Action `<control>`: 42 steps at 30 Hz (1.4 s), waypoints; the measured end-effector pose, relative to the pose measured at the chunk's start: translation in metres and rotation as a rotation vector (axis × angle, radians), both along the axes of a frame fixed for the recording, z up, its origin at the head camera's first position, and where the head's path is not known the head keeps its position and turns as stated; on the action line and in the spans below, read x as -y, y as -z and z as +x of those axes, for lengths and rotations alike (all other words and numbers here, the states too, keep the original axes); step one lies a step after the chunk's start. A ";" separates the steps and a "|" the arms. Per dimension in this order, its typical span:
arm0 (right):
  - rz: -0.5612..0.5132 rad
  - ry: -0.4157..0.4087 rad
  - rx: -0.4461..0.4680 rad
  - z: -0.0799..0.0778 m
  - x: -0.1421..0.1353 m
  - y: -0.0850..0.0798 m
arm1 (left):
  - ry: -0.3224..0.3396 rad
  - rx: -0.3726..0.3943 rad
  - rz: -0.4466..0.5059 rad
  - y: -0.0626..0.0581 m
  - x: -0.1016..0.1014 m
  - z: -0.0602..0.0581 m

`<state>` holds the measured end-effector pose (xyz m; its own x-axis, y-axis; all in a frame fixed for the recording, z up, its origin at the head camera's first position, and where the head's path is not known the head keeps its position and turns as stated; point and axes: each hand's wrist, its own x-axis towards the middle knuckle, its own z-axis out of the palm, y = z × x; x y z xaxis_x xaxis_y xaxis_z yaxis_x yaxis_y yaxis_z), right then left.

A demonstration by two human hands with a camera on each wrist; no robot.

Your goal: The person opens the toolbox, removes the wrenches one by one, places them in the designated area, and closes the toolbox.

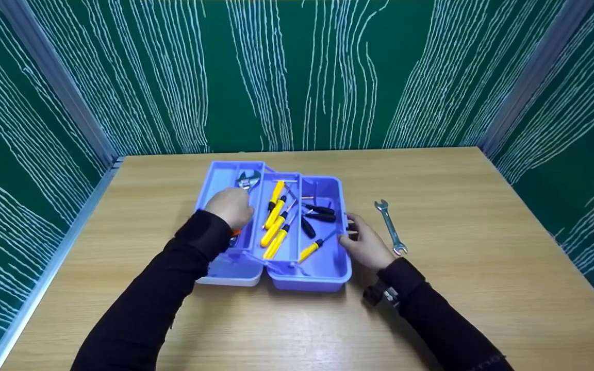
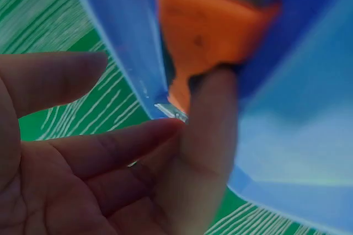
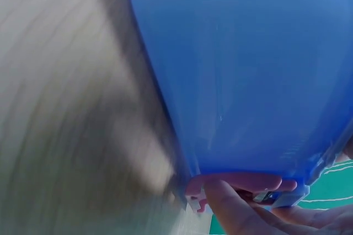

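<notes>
A purple toolbox (image 1: 310, 284) stands unfolded on the table. My left hand (image 1: 231, 207) reaches into its left tray (image 1: 220, 178), fingers curled by the handle of an adjustable wrench whose head (image 1: 248, 180) pokes out beyond them. In the left wrist view, fingers (image 2: 212, 130) overlap an orange piece (image 2: 212, 31) with a shiny end; the exact contact is partly hidden. My right hand (image 1: 366, 242) grips the toolbox's right wall, thumb at the rim. Its other fingers (image 3: 231, 207) lie by a pinkish latch (image 3: 242, 181) outside. Yellow-handled screwdrivers (image 1: 276, 221) fill the middle tray.
A double open-ended wrench (image 1: 391, 226) lies on the wooden table (image 1: 462, 257), right of the toolbox. Black-handled tools (image 1: 320, 217) and one yellow-handled screwdriver (image 1: 309, 251) are in the right compartment. Green patterned walls (image 1: 317, 77) enclose the table's back and sides.
</notes>
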<state>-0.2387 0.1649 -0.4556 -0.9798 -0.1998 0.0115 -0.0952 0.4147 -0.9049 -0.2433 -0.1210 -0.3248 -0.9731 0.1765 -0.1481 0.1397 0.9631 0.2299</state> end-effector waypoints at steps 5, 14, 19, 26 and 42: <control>0.009 -0.006 0.000 0.000 -0.001 0.001 | 0.061 -0.066 -0.117 0.004 -0.005 0.001; 0.024 -0.016 0.016 -0.003 0.000 0.002 | 0.057 -0.027 -0.210 0.001 -0.011 -0.003; 0.015 -0.018 -0.010 -0.002 0.000 0.002 | 0.039 -0.029 -0.174 0.000 -0.007 -0.004; 0.001 -0.011 -0.023 0.000 0.001 0.002 | 0.010 0.010 -0.066 -0.001 -0.001 -0.006; 0.004 -0.002 0.003 -0.002 0.000 0.002 | -0.138 0.069 0.236 -0.006 0.020 -0.010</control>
